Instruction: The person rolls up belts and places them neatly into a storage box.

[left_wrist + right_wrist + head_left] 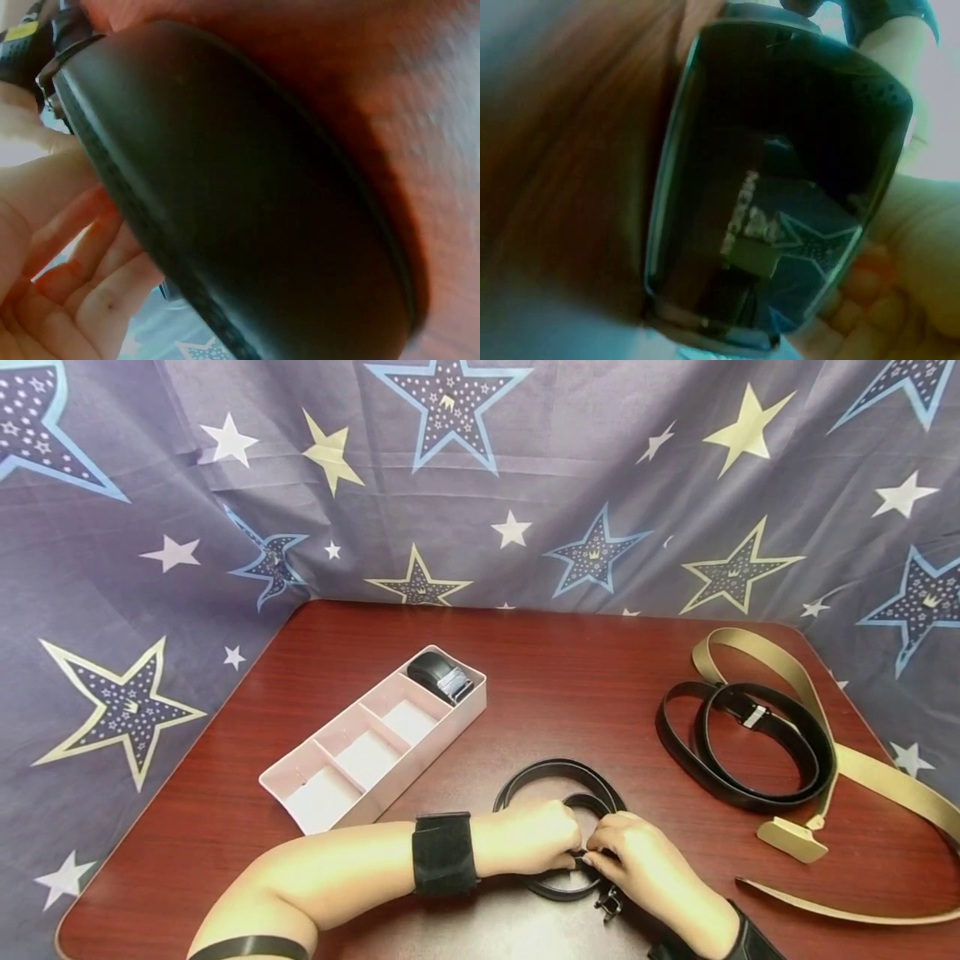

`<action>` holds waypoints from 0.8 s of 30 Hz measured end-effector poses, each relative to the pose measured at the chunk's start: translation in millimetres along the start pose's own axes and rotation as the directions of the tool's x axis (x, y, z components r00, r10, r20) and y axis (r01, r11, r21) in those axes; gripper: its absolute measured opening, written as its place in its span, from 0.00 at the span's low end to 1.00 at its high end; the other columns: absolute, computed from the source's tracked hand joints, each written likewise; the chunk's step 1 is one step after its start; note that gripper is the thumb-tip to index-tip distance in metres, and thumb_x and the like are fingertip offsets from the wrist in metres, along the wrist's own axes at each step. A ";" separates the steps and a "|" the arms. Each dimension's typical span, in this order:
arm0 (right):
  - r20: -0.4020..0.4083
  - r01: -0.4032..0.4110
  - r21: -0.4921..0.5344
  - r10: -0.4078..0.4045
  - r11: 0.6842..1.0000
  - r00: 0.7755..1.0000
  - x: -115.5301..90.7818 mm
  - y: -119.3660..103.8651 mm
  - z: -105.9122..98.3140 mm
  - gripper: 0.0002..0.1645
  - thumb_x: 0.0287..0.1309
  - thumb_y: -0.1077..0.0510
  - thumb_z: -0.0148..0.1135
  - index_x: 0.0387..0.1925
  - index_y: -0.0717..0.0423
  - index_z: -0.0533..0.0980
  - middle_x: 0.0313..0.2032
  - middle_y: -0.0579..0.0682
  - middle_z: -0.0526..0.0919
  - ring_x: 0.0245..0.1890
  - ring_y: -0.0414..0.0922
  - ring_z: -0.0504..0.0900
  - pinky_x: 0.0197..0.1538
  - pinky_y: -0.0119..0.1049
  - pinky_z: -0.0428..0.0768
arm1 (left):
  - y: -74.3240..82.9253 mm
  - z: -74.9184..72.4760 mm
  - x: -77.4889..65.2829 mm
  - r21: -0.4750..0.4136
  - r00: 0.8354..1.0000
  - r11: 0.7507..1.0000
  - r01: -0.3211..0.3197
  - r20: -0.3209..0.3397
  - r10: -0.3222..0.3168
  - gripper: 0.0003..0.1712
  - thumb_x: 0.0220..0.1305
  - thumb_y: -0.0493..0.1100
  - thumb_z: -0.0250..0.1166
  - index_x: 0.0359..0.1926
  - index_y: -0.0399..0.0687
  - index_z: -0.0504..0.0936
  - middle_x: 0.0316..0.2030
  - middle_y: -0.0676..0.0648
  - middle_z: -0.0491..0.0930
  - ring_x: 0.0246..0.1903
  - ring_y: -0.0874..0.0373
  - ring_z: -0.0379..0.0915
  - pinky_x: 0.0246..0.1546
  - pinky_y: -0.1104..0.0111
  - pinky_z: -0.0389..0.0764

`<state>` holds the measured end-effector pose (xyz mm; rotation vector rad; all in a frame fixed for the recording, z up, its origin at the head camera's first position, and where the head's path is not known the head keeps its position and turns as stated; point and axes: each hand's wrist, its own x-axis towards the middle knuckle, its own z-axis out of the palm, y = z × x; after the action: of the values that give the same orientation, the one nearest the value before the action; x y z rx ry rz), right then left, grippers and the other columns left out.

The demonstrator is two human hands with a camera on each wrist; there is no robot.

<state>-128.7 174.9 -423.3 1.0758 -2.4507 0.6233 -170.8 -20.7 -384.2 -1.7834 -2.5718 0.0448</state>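
Observation:
Just in front of me a black belt stands on edge in loose coils on the table. My left hand grips the inner coil from the left, fingers curled in. From the right, my right hand pinches the same belt, its fingertips close to the left ones. The buckle hangs at the near right of the coil. In the left wrist view the black strap fills the middle and hides part of the fingers. A glossy dark buckle plate covers most of the right wrist view.
A pink tray with several compartments stands to the left, a rolled black belt in its far one. At the right lie another coiled black belt and a tan belt with a gold buckle. Starry cloth hangs behind the table.

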 end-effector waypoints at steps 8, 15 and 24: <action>-0.004 0.009 -0.062 -0.009 0.998 1.000 -9.1 24.3 -28.3 0.18 0.36 0.70 0.75 0.30 0.50 0.81 0.32 0.41 0.83 0.35 0.43 0.81 0.41 0.40 0.81 | -1.6 1.0 -1.0 -0.047 0.999 0.999 -0.027 -0.019 0.026 0.08 0.62 0.43 0.71 0.26 0.53 0.86 0.25 0.59 0.86 0.28 0.67 0.83 0.34 0.80 0.78; 0.126 0.010 -0.010 -0.009 1.000 0.992 -16.0 34.8 -33.3 0.19 0.37 0.70 0.76 0.32 0.49 0.81 0.31 0.41 0.82 0.34 0.42 0.80 0.40 0.40 0.80 | 2.6 2.4 0.2 0.111 0.998 0.992 0.066 -0.026 -0.063 0.05 0.60 0.53 0.72 0.29 0.64 0.88 0.25 0.65 0.85 0.32 0.67 0.78 0.26 0.76 0.72; 0.148 -0.048 0.042 0.041 0.998 0.988 -15.3 24.7 -27.6 0.18 0.39 0.64 0.80 0.29 0.47 0.79 0.28 0.38 0.78 0.29 0.35 0.75 0.33 0.33 0.75 | 2.4 0.1 2.6 0.066 0.994 0.992 0.107 -0.012 -0.107 0.05 0.63 0.50 0.71 0.30 0.63 0.89 0.27 0.63 0.88 0.30 0.67 0.85 0.30 0.75 0.79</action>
<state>-133.1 213.7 -414.3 1.1244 -2.6049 0.6375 -169.5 -17.4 -384.4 -1.6179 -2.6221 0.1201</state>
